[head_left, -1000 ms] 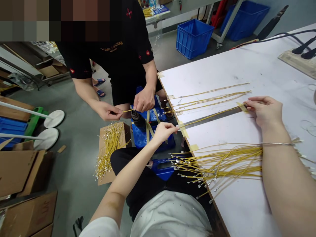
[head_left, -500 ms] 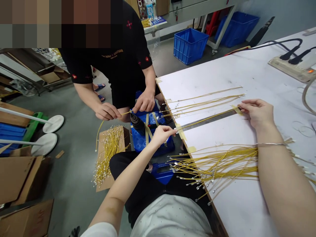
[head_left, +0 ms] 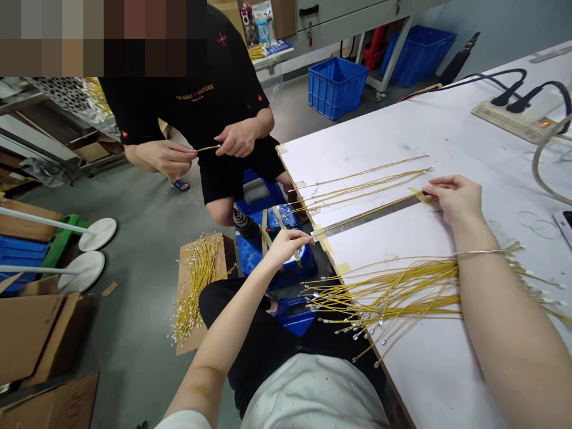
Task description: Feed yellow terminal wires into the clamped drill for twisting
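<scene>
Right hand (head_left: 453, 199) closed in a fingertip pinch on the far end of a single yellow wire (head_left: 370, 213), at a small flag of yellow tape (head_left: 417, 195), above the white bench (head_left: 438, 393). Left hand (head_left: 286, 249) closed too, fingers and thumb pinched on the near end of that wire, the exact contact too small to make out, at the tip of a steel ruler (head_left: 370, 218) fixed with yellow tape (head_left: 322, 241) at the bench edge. The wire itself lying straight and taut just along the ruler's upper edge, tilted with the ruler across the bench corner. Best practice here, by the look of it: even tension from both hands, no bow in the middle, the wire flush against the steel, and the near end square to the ruler's tip. A light pinch rather than a hard one, to spare the thin wire from kinks. Just beyond the ruler, a few more yellow wires (head_left: 361, 187) laid side by side on the bench; under the right forearm, a loose bundle of yellow wires (head_left: 393, 304) with bright metal terminals, best kept clear of the measured wire. Across the bench, a co-worker's hands (head_left: 196, 152) holding a short yellow wire (head_left: 208, 148) between them.
</scene>
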`<state>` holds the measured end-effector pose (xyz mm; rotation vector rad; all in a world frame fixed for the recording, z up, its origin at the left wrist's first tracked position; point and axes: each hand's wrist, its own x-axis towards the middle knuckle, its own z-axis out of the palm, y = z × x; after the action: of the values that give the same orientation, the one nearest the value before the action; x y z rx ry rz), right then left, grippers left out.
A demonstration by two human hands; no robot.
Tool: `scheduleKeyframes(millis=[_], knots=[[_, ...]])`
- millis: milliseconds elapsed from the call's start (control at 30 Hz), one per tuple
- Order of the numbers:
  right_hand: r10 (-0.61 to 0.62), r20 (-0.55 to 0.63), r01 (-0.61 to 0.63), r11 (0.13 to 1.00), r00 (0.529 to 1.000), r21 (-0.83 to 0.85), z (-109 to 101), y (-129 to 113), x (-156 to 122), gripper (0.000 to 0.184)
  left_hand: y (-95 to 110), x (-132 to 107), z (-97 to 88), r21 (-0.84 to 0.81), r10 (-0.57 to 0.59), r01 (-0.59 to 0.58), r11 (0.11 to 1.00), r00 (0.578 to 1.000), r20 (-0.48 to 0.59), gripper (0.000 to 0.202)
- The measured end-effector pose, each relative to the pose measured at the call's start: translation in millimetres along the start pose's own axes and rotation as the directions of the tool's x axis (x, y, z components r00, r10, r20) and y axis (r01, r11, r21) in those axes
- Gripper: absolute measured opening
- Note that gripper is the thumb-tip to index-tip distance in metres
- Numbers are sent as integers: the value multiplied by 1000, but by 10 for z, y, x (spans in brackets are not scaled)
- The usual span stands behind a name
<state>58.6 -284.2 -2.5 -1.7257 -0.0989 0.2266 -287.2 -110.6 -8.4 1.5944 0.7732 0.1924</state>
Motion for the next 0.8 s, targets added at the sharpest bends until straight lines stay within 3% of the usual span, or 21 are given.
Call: scheduleKeyframes(millis=[467, 800], knots=[[-93, -15, 90, 986, 996, -142, 14, 80, 17, 18, 6, 5, -4, 90, 43, -40, 995, 999, -27, 29], [-309, 3, 292, 896, 951, -334, -5, 185, 69, 22, 28, -2, 9, 90, 44, -39, 995, 997, -59, 29]])
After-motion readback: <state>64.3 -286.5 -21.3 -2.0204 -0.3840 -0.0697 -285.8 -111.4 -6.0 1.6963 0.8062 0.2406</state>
